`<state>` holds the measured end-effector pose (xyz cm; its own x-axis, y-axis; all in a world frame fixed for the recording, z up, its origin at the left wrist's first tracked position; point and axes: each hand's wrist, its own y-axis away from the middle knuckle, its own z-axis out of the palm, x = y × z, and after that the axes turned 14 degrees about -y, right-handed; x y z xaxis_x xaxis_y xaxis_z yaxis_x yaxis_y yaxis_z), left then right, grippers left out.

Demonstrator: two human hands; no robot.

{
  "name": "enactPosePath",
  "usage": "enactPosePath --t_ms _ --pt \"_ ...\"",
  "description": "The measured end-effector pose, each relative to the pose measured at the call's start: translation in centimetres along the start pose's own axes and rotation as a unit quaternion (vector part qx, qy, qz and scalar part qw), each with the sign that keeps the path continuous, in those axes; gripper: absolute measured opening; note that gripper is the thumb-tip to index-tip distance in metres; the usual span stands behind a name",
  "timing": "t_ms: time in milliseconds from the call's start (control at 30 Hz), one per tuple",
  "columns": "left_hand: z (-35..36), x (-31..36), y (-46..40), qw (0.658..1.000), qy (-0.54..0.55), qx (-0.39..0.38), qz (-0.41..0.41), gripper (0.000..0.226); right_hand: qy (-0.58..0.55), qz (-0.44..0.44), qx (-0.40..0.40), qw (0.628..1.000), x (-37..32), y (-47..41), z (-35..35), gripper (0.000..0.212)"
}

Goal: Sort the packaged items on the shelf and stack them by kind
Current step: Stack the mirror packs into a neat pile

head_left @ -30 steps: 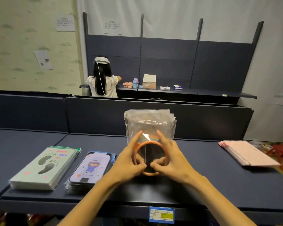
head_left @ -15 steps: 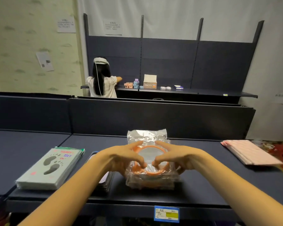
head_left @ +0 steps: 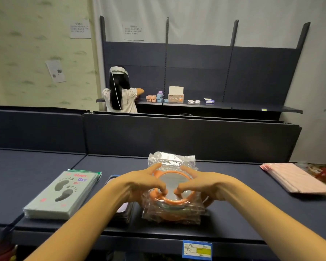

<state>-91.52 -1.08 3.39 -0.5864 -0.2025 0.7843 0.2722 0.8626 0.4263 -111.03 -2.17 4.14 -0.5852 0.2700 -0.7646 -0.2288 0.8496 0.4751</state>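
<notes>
A stack of clear plastic packets holding orange-rimmed round items (head_left: 172,202) lies flat on the dark shelf (head_left: 243,204) in front of me. My left hand (head_left: 141,184) and my right hand (head_left: 201,185) rest on its top from either side, fingers curled on the orange rim. Left of it lies a stack of phone-case packets (head_left: 124,210), mostly hidden by my left forearm. Further left sits a pale green stack with a footprint print (head_left: 62,194). At the right end lies a stack of pink packets (head_left: 294,178).
A low dark divider wall (head_left: 177,136) runs behind the shelf. Beyond it a person (head_left: 120,93) stands at another shelf with small boxes (head_left: 175,97). A blue price tag (head_left: 197,249) hangs on the front edge.
The packets stood upright in my hands a second ago; they now lie flat on the shelf. Both hands came down with them and stay on top.
</notes>
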Motion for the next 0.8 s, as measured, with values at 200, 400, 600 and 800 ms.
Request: enactPosePath --t_ms 200,400,600,800 --pt "0.6 0.3 0.4 0.999 0.047 0.006 0.017 0.089 -0.009 -0.005 0.002 1.000 0.4 0.2 -0.6 0.097" --pt "1.4 0.7 0.2 1.000 -0.005 0.019 0.011 0.086 -0.007 -0.004 -0.010 1.000 0.8 -0.1 -0.9 0.099" --pt "1.1 0.3 -0.3 0.999 0.036 0.023 0.006 0.089 -0.005 -0.011 -0.017 1.000 1.1 -0.2 -1.6 0.095" --pt "1.2 0.1 -0.9 0.996 0.075 0.046 0.019 0.087 0.009 -0.017 -0.023 1.000 1.0 -0.7 -1.9 0.096"
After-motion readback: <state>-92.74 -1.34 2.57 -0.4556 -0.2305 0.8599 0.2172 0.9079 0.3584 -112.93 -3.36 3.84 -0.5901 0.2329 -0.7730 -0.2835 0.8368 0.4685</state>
